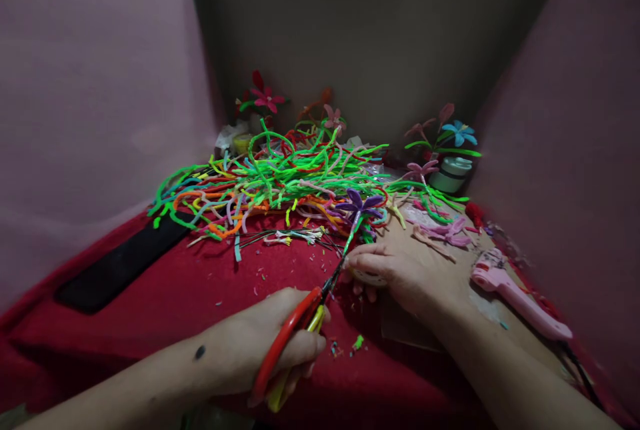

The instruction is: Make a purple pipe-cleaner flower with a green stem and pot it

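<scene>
My left hand [293,330] is closed around scissors [290,343] with one red and one yellow handle. Their dark blades point up and away, reaching the fingertips of my right hand [385,267]. Those fingers pinch the lower stem of a purple pipe cleaner flower [360,205], whose pale green stem slants down to the blade tips. Whether the blades touch the stem I cannot tell. Under my right palm shows part of a round, pale roll [370,277], mostly hidden by the fingers.
Pipe cleaners [295,173], mostly green, lie heaped at the back. A long black slab [127,263] rests on the red cloth [210,303] at left. Right are a pink glue gun [520,297], pink pieces [447,233] and a blue flower [459,133] beside a small jar [450,175].
</scene>
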Motion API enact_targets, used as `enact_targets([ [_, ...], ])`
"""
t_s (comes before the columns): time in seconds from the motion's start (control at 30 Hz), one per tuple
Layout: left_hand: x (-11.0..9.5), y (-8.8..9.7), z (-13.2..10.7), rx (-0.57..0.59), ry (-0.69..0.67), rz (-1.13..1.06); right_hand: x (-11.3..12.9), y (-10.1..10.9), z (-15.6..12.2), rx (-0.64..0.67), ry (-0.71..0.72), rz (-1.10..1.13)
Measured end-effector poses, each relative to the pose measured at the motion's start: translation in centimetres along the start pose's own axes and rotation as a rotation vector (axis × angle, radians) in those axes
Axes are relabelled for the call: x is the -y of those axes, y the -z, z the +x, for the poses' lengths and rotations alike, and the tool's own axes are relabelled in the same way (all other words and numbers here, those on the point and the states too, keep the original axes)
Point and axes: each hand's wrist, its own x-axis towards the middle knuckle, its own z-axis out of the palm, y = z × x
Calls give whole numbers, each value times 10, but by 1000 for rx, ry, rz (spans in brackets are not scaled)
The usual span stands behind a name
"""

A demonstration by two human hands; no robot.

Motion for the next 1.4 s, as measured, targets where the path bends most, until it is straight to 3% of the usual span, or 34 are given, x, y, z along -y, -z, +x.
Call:
enact_targets([
  [0.2, -10, 12, -5, -24, -12, 69, 0, 2, -2, 5, -28, 29],
  [0.3, -11, 23, -7, -34, 4, 220, 1, 5, -1, -2, -40, 128],
  [0.43, -8, 37, -4, -271, -34, 772, 0, 7, -1, 9, -29, 241],
  [0.53, -4, 45, 2, -413, 14, 1105, 2, 6, -1, 15, 21, 265],
  [0.67, 1, 50, 10, -529, 54, 1306, 4, 5, -3, 4, 74, 283],
  [0.87, 1, 55, 19, -543, -71, 1364, 4, 7, -1, 18, 145, 300],
  [1.0, -11, 53, 22, -620, -187, 1198, 2, 6, -3, 24, 190, 271],
  [1.13, -26, 39, 30, -480, -401, 567, 3, 2, -7, -16, 230, 237],
  [1.23, -35, 27, 38, -426, -475, 180, 5, -1, -10, -68, 255, 165],
  [1.3, -39, 22, 42, -443, -497, 93, 6, -3, -11, -101, 262, 104],
  [1.4, -42, 18, 45, -481, -523, 134, 6, -4, -11, -111, 281, 43],
])
